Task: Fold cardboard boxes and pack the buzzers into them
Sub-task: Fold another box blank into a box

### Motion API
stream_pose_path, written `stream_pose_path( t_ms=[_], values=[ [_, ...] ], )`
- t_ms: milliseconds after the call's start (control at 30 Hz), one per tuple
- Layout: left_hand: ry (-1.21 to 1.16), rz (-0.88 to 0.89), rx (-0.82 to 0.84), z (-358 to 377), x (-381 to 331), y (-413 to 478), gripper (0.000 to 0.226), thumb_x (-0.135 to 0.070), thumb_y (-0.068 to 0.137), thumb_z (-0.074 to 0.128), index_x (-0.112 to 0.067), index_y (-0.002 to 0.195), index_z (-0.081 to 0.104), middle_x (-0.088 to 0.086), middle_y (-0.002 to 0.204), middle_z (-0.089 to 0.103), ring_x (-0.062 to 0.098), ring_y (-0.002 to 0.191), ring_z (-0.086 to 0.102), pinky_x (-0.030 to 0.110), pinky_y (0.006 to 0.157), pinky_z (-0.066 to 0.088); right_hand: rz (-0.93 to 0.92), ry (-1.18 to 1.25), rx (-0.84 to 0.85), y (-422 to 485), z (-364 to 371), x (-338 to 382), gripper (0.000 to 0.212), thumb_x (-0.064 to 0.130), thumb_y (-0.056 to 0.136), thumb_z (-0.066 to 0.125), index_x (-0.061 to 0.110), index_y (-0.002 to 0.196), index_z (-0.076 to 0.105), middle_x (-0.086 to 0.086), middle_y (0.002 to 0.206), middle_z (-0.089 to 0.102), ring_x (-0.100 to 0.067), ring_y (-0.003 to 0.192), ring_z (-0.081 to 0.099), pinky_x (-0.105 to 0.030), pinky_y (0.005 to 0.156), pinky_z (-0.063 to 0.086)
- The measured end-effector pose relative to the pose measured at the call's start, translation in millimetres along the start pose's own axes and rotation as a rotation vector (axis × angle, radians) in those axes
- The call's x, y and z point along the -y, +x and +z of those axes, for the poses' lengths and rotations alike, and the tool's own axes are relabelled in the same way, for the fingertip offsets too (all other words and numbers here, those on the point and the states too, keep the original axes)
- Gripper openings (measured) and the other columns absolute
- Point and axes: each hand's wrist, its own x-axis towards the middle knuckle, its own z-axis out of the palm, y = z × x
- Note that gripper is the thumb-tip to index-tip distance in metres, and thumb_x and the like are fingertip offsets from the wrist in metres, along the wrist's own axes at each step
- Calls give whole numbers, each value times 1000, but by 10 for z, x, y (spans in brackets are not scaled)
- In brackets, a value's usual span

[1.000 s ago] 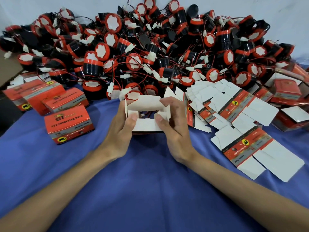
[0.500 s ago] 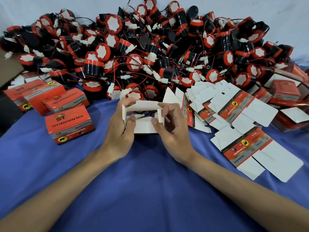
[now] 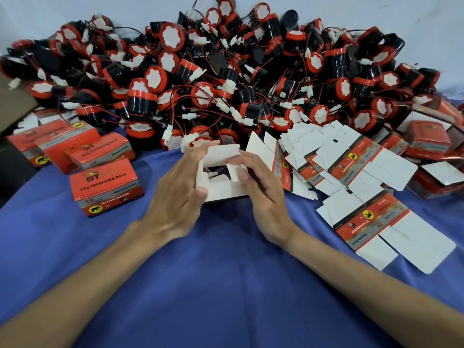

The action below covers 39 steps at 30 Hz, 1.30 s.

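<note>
In the head view, both hands meet at the middle of the desk, over a blue cloth [image 3: 226, 285]. The left hand [image 3: 175, 197] and the right hand [image 3: 266, 197] hold between them a half-folded cardboard box [image 3: 223, 192], its white inner side turned up. The left fingers [image 3: 199, 151] curl over the top flap and the thumb presses the lower front flap. The right fingers [image 3: 238, 160] are bent onto the right side flap. In the opening, a red wire with a white plug [image 3: 215, 174] shows.

Behind the box lies a large pile of buzzers [image 3: 226, 84], red and black. Closed boxes [image 3: 105, 189] stand at the left. Flat box blanks [image 3: 351, 172] are spread at the right.
</note>
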Motion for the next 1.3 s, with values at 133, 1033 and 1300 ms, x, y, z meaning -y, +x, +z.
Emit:
stream_pose_path(
  t_ms=[133,1033,1300],
  values=[
    [-160,-116,-26,53,-15,11,55,-65,97,17,-36,138,37,-25,131,50,6,119,52,29,96,44,-42,-67,-23,5,4,-24,23,-3,94,51,6,111,64,-12,118,63,-23,117,58,-34,98,45],
    [-146,1,-107,89,-8,23,43,0,77,39,-16,114,54,-5,109,58,11,102,57,27,87,46,-248,-195,35,-59,4,-25,20,-18,78,55,-9,92,67,-24,112,62,-39,108,59,-53,84,50],
    [-250,-14,-129,61,32,24,43,-18,76,33,-16,114,54,-9,109,60,7,100,57,21,84,44,-108,-90,74,-57,29,47,21,13,89,61,-3,102,65,-17,121,61,-30,117,55,-47,97,46]
  ],
)
